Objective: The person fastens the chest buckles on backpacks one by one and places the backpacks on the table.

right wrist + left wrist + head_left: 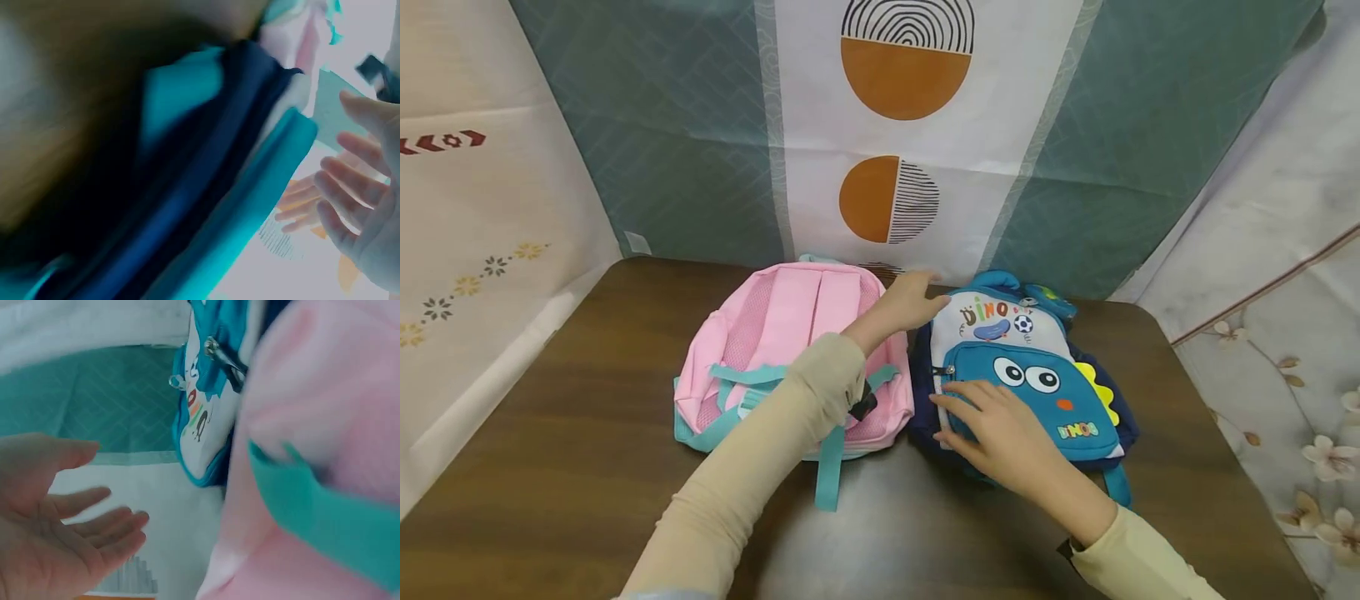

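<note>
Left hand (901,307): loosely spread, holding nothing
Right hand (1000,433): likewise, over the dinosaur backpack (1051,408)
Dinosaur backpack: face up, not yet gripped
Pink backpack (775,329): laid back-side up, left of my hands

Your right grip (369,200), fingers apart, is near the blue backpack (250,187); your left grip (301,207) shows behind those fingers, pink fabric (287,39) up top; the brown blur is probably the surface (62,106).

An indoor corner, whether home or studio unclear: a dark wood-grain bench (535,467) enclosed on three sides by a green-and-white geometric-print cloth (685,150), a cream motif-printed cloth (482,212) and a white blossom-print cloth (1270,358)
</note>
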The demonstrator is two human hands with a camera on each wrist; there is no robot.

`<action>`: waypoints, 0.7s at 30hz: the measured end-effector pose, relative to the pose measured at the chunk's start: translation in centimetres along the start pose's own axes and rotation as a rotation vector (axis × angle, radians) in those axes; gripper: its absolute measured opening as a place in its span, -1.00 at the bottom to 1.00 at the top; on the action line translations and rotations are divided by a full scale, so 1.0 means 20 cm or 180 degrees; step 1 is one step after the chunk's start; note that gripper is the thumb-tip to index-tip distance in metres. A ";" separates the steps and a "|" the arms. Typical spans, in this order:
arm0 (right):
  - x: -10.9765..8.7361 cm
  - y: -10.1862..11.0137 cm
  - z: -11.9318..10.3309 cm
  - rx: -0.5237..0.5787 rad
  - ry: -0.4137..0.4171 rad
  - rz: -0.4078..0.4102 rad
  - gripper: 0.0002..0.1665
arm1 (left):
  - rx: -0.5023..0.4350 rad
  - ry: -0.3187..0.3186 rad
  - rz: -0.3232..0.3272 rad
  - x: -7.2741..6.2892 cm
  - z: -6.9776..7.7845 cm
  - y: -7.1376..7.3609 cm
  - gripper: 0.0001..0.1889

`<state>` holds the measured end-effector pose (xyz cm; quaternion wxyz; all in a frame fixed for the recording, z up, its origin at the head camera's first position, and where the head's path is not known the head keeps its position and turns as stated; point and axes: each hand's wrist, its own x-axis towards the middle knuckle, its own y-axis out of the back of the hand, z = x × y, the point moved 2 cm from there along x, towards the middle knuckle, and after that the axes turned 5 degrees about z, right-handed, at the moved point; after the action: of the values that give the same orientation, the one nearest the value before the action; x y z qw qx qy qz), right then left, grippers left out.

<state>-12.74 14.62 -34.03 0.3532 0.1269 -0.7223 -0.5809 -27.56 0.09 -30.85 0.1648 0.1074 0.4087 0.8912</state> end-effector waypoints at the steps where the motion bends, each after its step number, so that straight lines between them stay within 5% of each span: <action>1: -0.03 0.00 0.01 -0.0008 0.0002 -0.0014 -0.43 | -0.0010 0.0118 -0.0009 0.03 -0.01 -0.02 -0.46; 5: -0.16 -0.02 0.04 -0.0173 0.0026 -0.0231 -0.23 | -0.0050 0.0456 0.0001 0.14 -0.03 -0.08 -0.44; 7: -0.20 -0.04 0.05 -0.0290 0.0075 -0.0411 -0.13 | 0.0088 0.0413 0.0106 0.27 -0.15 -0.20 -0.47; 12: -0.21 -0.09 0.07 -0.0492 0.0229 -0.0597 -0.05 | 0.0776 0.0781 -0.0400 0.46 -0.32 -0.40 -0.57; 15: -0.19 -0.10 0.06 -0.0613 0.0338 -0.0517 -0.09 | 0.1017 0.1035 -0.0801 0.37 -0.22 -0.36 -0.58; 21: -0.17 -0.11 0.07 -0.0759 0.0343 -0.0566 -0.10 | 0.0746 0.0952 -0.0632 0.22 -0.07 -0.28 -0.53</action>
<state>-11.82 17.02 -37.46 0.3512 0.1786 -0.6141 -0.6839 -30.86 4.15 -35.74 0.1757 -0.0484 0.5380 0.8230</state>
